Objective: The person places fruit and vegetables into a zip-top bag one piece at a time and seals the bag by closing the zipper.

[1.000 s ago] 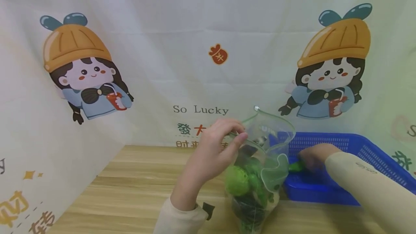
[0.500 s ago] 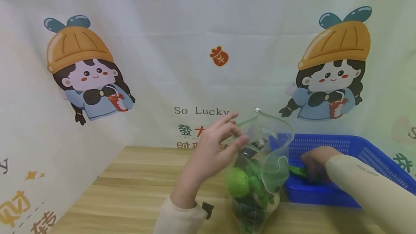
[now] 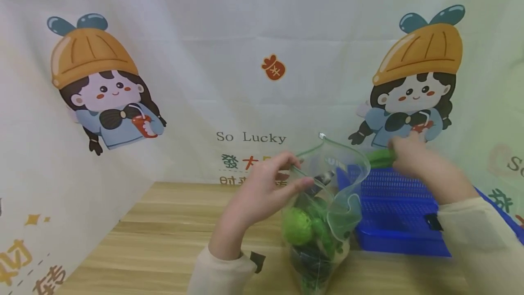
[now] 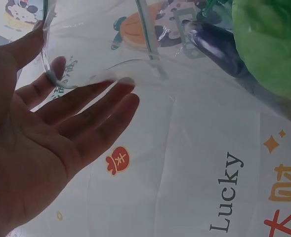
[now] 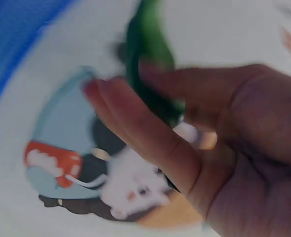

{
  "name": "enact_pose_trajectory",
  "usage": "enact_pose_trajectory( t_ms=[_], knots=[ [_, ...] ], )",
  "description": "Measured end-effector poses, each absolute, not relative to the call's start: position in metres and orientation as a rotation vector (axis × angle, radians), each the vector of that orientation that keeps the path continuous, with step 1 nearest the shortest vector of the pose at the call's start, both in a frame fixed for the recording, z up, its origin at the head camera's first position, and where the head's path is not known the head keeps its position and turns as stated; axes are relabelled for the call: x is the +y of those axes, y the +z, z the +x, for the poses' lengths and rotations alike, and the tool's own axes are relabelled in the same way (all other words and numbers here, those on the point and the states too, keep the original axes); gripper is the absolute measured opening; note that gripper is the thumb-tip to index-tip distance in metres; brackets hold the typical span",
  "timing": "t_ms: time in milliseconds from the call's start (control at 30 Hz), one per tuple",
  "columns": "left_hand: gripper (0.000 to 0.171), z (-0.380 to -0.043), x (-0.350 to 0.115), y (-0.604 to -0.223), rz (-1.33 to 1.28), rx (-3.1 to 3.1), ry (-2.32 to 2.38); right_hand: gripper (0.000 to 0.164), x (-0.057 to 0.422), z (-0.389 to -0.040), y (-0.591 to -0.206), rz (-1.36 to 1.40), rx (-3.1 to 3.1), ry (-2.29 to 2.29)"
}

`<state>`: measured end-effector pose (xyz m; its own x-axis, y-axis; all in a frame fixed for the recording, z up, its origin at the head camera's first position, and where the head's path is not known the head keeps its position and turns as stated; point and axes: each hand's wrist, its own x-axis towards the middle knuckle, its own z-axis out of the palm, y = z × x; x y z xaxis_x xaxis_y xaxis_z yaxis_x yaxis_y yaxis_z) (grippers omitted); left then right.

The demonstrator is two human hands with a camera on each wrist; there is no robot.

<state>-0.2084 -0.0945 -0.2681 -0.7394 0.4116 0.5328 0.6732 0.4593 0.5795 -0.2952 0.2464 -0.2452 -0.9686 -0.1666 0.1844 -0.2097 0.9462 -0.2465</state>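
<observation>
A clear zip bag point(image 3: 344, 199) with a green-edged mouth stands upright on the table, its top spread wide. Inside it are a bumpy light-green round vegetable point(image 3: 298, 226), green peppers point(image 3: 323, 236) and a dark purple eggplant point(image 4: 217, 47). At the near left of the bag's mouth, my left hand point(image 3: 262, 190) holds the rim between thumb and index finger, its other fingers extended. My right hand point(image 3: 417, 158) pinches a long green pepper point(image 3: 380, 158) above the blue basket point(image 3: 405, 242), to the right of the bag's mouth. In the right wrist view the pepper point(image 5: 152, 64) is blurred.
The perforated blue basket stands on the wooden table point(image 3: 172, 236) right of the bag. A dark patch point(image 3: 433, 222) shows near my right cuff. Behind the table hangs a white printed cloth point(image 3: 229, 81) with cartoon figures.
My right hand has risen out of the blue basket, bringing the green pepper up beside the bag's mouth. My left hand's lifted fingers have curled back down at the rim.
</observation>
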Motion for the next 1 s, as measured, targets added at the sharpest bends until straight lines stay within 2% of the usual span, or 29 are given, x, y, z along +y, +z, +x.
enact_pose_trajectory(
  t_ms=[233,333,400,500,633,700,1000],
  knots=[
    [0.028,-0.210,-0.093,-0.270,-0.892,-2.348,-1.195,0.054,0.234,-0.224,-0.245,-0.021,-2.224,0.945],
    [0.028,-0.211,-0.093,-0.269,-0.880,-2.325,-1.189,0.043,0.217,-0.204,-0.251,0.064,-1.823,1.025],
    [0.028,-0.210,-0.094,-0.269,-0.870,-2.327,-1.177,0.035,0.208,-0.198,-0.253,0.217,-1.637,1.037],
    [0.028,-0.210,-0.096,-0.267,-0.863,-2.317,-1.154,0.035,0.198,-0.193,-0.248,0.459,-1.533,1.040],
    [0.027,-0.210,-0.094,-0.268,-0.867,-2.316,-1.146,0.050,0.192,-0.191,-0.252,0.577,-1.607,0.993],
    [0.027,-0.210,-0.094,-0.268,-0.856,-2.320,-1.150,0.052,0.188,-0.194,-0.254,0.627,-1.656,0.953],
    [0.028,-0.206,-0.090,-0.269,-0.914,-2.310,-1.100,0.036,0.172,-0.212,-0.270,0.733,-1.978,0.628]
  ],
)
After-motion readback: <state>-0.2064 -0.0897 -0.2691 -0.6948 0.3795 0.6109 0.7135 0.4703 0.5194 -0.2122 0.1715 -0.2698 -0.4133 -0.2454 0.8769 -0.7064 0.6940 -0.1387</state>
